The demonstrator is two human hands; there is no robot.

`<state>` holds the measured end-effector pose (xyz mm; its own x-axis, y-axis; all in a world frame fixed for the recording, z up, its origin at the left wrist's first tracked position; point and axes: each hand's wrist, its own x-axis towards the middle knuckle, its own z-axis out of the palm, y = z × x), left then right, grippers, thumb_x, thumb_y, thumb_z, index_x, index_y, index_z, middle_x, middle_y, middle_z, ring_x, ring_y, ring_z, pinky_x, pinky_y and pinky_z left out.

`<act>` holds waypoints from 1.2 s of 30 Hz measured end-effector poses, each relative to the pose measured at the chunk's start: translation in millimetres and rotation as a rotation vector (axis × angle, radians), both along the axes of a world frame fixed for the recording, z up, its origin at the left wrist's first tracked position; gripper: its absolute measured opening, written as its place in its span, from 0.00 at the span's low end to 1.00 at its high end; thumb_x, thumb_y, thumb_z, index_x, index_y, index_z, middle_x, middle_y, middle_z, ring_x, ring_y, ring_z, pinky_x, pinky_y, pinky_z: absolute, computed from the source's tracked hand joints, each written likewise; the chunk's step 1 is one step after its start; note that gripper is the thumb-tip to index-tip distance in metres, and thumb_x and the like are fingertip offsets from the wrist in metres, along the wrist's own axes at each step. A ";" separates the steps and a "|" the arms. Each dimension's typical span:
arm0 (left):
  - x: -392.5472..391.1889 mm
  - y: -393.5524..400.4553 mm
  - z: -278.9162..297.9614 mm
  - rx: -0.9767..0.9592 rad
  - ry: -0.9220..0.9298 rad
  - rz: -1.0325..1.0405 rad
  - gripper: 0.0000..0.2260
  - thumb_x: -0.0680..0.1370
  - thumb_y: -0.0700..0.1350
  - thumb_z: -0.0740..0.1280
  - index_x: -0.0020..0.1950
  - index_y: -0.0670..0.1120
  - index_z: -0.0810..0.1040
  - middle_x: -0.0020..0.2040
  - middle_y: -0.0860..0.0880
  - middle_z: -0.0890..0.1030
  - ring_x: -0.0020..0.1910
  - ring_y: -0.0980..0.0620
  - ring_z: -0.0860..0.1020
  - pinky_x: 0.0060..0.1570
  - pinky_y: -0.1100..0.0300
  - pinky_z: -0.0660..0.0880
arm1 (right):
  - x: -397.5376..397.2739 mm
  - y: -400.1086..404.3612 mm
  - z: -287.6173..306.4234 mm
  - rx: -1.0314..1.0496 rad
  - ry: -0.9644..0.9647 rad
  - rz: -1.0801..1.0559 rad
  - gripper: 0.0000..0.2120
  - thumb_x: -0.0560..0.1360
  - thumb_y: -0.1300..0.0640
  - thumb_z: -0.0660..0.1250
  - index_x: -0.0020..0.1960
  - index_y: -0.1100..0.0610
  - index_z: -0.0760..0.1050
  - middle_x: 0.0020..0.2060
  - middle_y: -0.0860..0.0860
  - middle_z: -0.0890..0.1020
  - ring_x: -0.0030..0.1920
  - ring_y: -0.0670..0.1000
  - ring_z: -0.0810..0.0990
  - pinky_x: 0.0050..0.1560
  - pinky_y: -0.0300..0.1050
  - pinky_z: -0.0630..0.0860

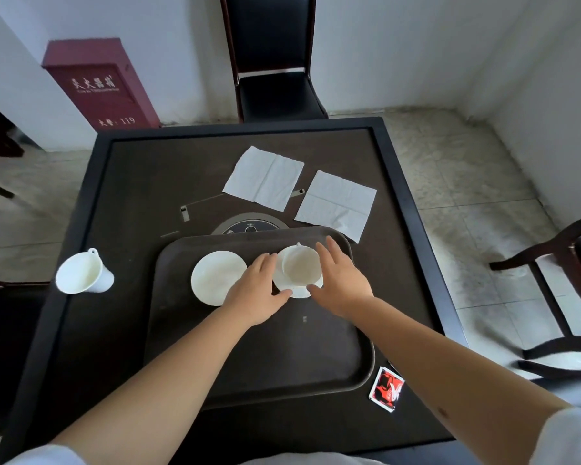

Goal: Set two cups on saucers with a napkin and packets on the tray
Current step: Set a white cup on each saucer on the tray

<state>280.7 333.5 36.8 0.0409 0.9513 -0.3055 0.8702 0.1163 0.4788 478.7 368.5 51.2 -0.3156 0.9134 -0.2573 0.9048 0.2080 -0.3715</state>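
A dark brown tray (282, 357) lies on the black table. At its far end a white cup (299, 265) stands on a saucer (299, 292). My left hand (255, 290) and my right hand (341, 280) flank this saucer with straight fingers, thumbs at its near rim. A bare white saucer (215, 275) lies to the left on the tray. The second white cup (81, 273) stands at the table's left edge. Two white napkins (264, 177) (337, 203) lie beyond the tray. A red and black packet (386, 389) lies off the tray's near right corner.
A round control panel (249, 226) is set in the table (131, 196) just past the tray. Dark chairs stand beyond the far edge (275, 62) and at the right (567, 297). A red cabinet (98, 82) stands against the wall.
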 end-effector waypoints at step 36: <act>-367.6 -90.3 19.1 0.027 0.068 0.280 0.31 0.75 0.51 0.71 0.75 0.47 0.65 0.76 0.44 0.63 0.72 0.41 0.66 0.66 0.45 0.68 | -388.6 -50.8 -5.3 -0.242 0.073 0.276 0.35 0.73 0.44 0.70 0.72 0.55 0.60 0.69 0.55 0.70 0.66 0.57 0.72 0.58 0.53 0.73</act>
